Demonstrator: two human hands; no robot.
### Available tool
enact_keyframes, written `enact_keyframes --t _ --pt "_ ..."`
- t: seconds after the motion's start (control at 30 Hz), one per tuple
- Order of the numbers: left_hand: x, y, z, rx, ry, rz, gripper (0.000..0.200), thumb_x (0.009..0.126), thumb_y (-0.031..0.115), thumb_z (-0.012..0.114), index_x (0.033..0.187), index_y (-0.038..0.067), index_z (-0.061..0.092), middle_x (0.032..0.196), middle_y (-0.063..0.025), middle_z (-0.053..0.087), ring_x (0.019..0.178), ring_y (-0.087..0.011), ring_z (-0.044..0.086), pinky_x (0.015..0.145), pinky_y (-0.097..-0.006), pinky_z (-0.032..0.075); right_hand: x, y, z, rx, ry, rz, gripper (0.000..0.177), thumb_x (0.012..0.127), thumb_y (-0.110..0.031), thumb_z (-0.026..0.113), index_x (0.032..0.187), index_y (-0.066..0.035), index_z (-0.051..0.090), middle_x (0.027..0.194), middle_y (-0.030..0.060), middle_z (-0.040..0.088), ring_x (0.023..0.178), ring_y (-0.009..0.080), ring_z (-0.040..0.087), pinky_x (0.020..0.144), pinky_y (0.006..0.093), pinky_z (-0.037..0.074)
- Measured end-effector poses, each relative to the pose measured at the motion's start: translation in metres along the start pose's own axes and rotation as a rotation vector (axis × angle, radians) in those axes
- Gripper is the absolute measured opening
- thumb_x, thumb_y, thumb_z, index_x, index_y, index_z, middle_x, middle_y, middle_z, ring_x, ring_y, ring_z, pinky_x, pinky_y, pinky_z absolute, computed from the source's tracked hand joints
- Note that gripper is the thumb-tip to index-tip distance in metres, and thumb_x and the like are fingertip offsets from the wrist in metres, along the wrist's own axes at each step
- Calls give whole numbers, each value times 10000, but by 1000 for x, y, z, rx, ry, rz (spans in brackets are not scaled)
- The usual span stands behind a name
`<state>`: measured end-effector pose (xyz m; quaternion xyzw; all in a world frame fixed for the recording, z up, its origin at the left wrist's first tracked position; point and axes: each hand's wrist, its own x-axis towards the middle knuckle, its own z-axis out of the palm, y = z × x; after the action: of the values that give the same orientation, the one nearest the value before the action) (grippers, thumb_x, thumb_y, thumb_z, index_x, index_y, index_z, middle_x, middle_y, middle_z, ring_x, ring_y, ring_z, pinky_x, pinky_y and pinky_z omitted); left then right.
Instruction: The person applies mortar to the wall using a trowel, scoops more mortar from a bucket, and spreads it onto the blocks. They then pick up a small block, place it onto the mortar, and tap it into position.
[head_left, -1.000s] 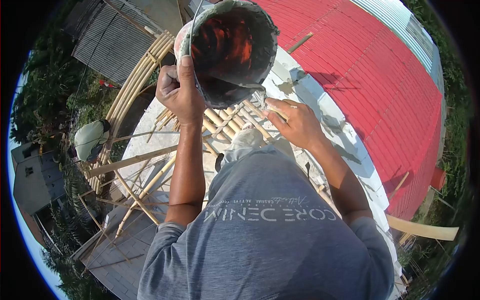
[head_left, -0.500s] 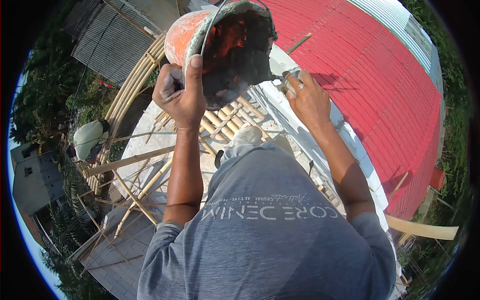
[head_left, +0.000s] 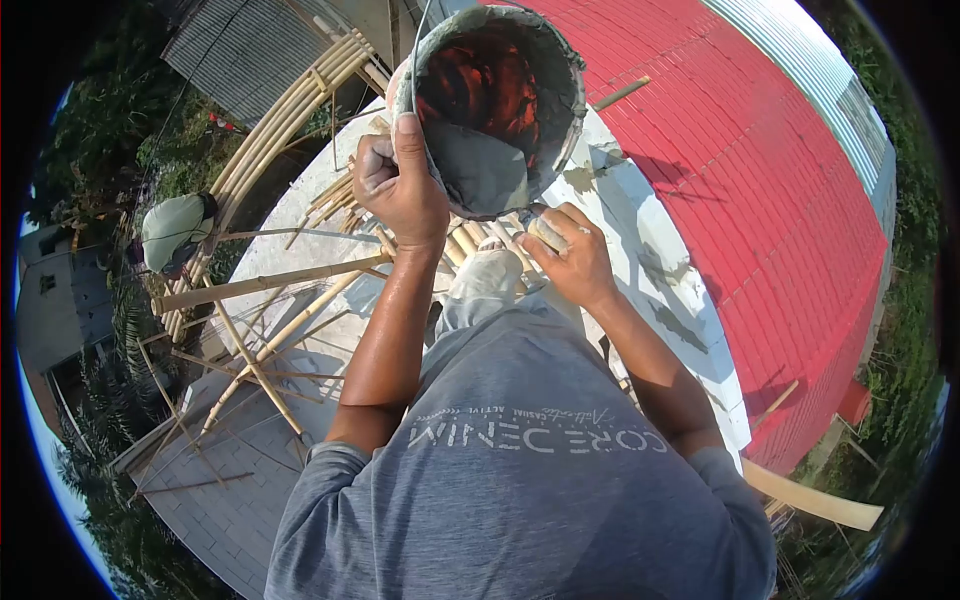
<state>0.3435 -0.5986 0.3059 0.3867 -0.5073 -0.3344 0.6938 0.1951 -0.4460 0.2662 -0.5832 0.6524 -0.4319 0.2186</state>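
An orange bucket (head_left: 573, 95), crusted with grey mortar, is tipped so that its mouth faces me. My left hand (head_left: 405, 195) is closed on its left rim, the thumb lying over the edge beside the wire handle. Below the bucket's lower rim, my right hand (head_left: 575, 255) wraps around the light-coloured handle of a trowel. The broad grey trowel blade (head_left: 485, 165) reaches inside the bucket against the mortar-smeared wall. How much mortar lies in the bottom is hard to see.
A white block wall (head_left: 640, 240) with mortar patches runs along my right, beside a red corrugated roof (head_left: 770, 180). Bamboo scaffolding (head_left: 270, 345) stands at left and underfoot. Another person (head_left: 175, 235) in a pale top is lower down at far left.
The bucket has turned its mouth more towards me and shifted slightly right. My right hand has moved left and down from the wall, bringing the trowel blade into the bucket.
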Motion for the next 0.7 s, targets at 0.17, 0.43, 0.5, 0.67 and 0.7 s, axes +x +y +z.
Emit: enact_keyframes --t 0.17,0.43,0.5,0.67,0.7 --pt "-28 -61 -42 121 142 -201 424 996 186 652 648 140 415 607 61 473 549 -17 365 493 -218 300 -9 62 29 3 -81 68 327 789 -207 812 987 18 680 874 141 606 794 345 618 697 408 499" --pt "-107 -206 -123 334 373 -590 439 983 242 678 634 109 446 613 67 449 567 -32 344 508 -233 279 -19 187 115 -22 7 270 250 767 -134 809 895 10 650 835 156 627 744 358 614 664 420 489" --pt "-124 -242 -134 417 353 -630 439 987 250 670 638 121 437 601 58 459 547 -31 355 501 -227 293 -25 233 143 -57 -14 315 251 766 -134 811 894 11 651 835 159 629 744 357 616 667 417 491" --pt "-167 -321 -152 569 306 -698 442 987 263 669 640 127 430 606 40 498 549 -30 404 509 -220 328 -29 343 208 -98 -24 373 265 777 -142 815 927 17 664 827 159 634 738 325 625 674 401 497" --pt "-179 -339 -157 566 305 -705 441 988 258 666 644 127 423 613 35 511 558 -32 415 517 -218 338 -29 365 221 -82 -1 419 275 784 -145 814 947 24 670 827 158 638 736 308 627 676 394 498"
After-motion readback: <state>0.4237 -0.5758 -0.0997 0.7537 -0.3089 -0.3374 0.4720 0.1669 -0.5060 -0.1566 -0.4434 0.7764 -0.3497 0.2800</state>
